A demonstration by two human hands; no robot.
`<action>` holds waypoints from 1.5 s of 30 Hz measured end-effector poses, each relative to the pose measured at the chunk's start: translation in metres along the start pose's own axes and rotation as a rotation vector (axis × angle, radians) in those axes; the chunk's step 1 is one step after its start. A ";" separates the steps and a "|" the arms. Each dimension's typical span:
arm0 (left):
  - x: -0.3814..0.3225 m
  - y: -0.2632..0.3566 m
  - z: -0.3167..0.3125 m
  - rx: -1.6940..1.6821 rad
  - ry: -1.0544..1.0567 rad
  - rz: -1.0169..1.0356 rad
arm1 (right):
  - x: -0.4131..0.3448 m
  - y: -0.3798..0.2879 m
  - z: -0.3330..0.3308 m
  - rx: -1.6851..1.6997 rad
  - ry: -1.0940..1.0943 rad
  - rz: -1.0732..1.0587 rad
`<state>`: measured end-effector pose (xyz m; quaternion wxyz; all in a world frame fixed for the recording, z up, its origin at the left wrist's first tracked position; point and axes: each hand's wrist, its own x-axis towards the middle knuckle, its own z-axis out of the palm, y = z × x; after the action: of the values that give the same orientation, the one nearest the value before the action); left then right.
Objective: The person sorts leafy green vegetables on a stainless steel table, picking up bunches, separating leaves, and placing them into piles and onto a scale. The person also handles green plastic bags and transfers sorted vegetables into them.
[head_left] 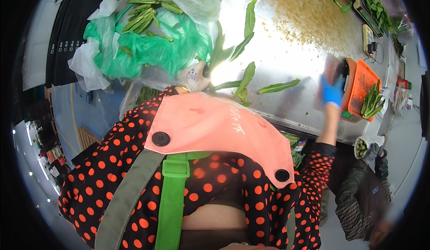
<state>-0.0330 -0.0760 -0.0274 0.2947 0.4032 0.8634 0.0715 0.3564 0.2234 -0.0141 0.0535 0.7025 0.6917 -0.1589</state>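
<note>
My left hand [195,76], in a white printed glove, is at the near edge of the metal table, beside a green plastic bag [144,53] and the base of some long green leaves [219,48]; its fingers are partly hidden, and its grip cannot be told. Further right, my right hand [332,90], in a blue glove, is blurred next to a dark object [341,71] at the side of an orange basket [352,82]; whether it holds that object is unclear. Loose green leaves [248,78] lie on the table between my hands.
Bunched leafy greens [139,18] rest on plastic bags at the upper left. A scale [368,11] bearing greens stands at the far right, near a small beige device [368,38] with a cable. At the lower right, a person [364,196] in gloves holds a bag of green produce [361,148].
</note>
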 end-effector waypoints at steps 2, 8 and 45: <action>0.001 -0.005 0.009 -0.015 0.019 0.133 | -0.038 -0.051 0.047 -0.110 -0.395 0.041; 0.010 -0.002 0.022 -0.207 0.098 0.280 | -0.061 -0.168 0.088 0.298 -0.229 -0.108; 0.003 0.051 -0.009 -1.448 -0.279 0.210 | -0.181 -0.239 0.092 1.405 -0.832 -0.282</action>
<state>-0.0056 -0.0389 -0.0031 0.5851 0.1940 0.5118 0.5985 0.1082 0.0325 -0.0125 -0.1666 0.3628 0.4366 -0.8062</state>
